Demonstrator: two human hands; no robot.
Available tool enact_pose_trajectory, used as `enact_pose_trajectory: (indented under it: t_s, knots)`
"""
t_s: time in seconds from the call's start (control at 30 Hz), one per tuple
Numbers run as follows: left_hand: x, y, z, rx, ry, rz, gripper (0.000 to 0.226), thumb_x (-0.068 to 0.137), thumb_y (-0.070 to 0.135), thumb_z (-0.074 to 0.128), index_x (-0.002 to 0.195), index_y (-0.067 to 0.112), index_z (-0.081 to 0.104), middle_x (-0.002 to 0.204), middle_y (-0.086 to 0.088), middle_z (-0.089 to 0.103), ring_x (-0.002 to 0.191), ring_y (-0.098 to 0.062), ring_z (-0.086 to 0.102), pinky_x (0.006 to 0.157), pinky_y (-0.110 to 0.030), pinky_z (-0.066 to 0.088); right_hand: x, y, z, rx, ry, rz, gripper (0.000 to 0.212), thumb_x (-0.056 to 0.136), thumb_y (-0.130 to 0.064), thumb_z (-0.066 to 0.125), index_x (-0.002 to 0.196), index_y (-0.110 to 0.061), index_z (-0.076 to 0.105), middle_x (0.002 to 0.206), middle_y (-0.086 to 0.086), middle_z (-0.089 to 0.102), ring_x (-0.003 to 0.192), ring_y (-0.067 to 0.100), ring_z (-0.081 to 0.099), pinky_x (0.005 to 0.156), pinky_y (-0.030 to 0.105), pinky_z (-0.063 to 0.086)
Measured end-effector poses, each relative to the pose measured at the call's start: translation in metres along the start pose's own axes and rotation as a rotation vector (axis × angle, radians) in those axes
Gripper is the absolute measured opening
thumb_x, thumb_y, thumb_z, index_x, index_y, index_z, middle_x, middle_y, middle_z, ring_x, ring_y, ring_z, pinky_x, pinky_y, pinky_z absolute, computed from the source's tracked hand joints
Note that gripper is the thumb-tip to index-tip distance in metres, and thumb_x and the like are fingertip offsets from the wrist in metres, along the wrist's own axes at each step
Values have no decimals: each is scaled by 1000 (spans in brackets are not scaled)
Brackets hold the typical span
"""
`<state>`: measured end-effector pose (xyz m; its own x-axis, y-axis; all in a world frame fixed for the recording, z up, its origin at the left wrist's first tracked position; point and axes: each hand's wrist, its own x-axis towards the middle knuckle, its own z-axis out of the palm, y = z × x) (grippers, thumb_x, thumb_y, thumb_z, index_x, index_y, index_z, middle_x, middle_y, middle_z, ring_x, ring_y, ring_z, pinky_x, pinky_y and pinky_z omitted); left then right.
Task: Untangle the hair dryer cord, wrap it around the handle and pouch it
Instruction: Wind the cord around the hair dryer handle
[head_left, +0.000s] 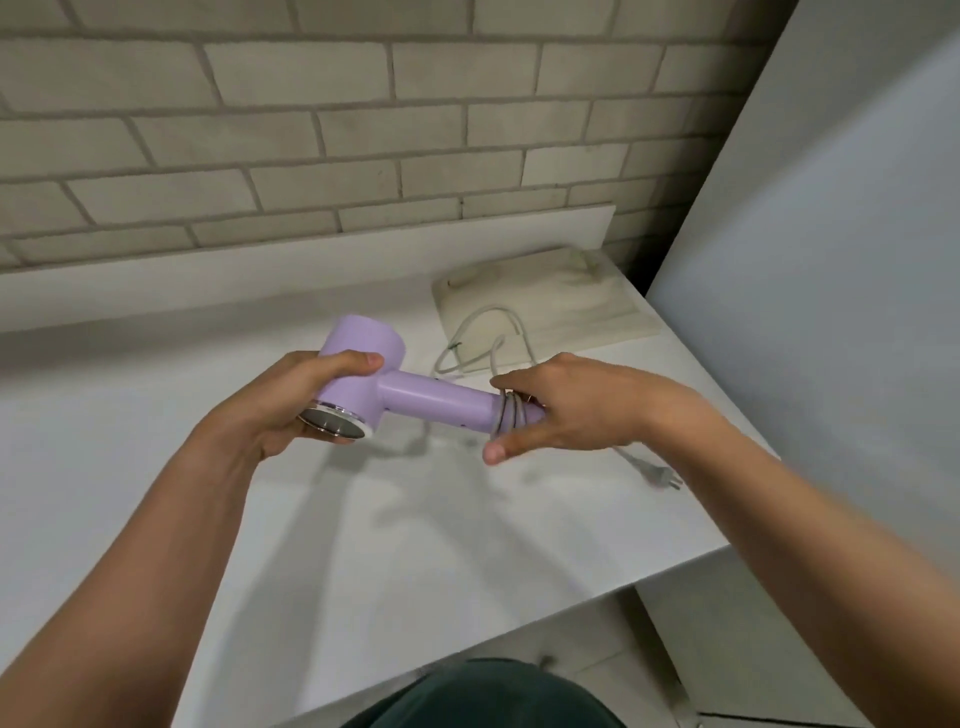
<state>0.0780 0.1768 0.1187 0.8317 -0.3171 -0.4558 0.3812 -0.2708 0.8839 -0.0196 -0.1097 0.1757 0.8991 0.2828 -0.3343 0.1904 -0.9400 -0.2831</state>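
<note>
Hair dryer (363, 358): lilac, held in the air above the white table (363, 545), lying roughly level between your two hands. Your left hand (306, 395) grips the barrel from below, thumb curled over its top. The metal-rimmed end faces down toward you. The handle (436, 402) points right and is bare along its middle. At its far end the cord (511, 413) sits in several tight grey turns. Your right hand (566, 410) is curled over those turns, with the fingers across the top of them. The thumb is stretched out underneath, apart from the handle. Behind the handle, slack cord lies in a loose loop on the table, partly over the near edge of the pouch (545, 306). The pouch is a flat cream cloth bag at the table's back right corner. From under your right hand the cord runs on rightward along the table to the plug (662, 475), blurred, near the right edge. A brick wall (311, 130) stands behind.
</note>
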Motion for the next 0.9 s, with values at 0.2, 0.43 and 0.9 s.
enact_pose_trajectory:
  t_s: [0.2, 0.43, 0.9]
  knots:
    - [-16, -5, 17, -6, 9, 20, 75, 52, 52, 84, 110, 6, 72, 90, -14, 73, 77, -28, 69, 74, -40, 58, 10, 48, -30, 149, -233, -170, 46, 99, -19, 55, 137, -44, 63, 142, -21, 56, 127, 2, 55, 105, 27, 45]
    - [-39, 0, 28, -53, 23, 84, 91, 41, 58, 93, 111, 4, 72, 96, -16, 73, 81, -29, 69, 64, -34, 57, 29, 78, 4, 244, 200, -562, 19, 99, -34, 67, 115, -26, 76, 144, -10, 62, 136, 7, 53, 111, 39, 46]
    - [-55, 14, 53, -204, 158, 199, 85, 43, 52, 93, 110, 3, 72, 98, -18, 74, 83, -33, 71, 68, -37, 59, 42, 90, 88, 227, 780, -531, 20, 112, -14, 38, 123, -16, 55, 140, -6, 54, 102, -3, 54, 79, 15, 55]
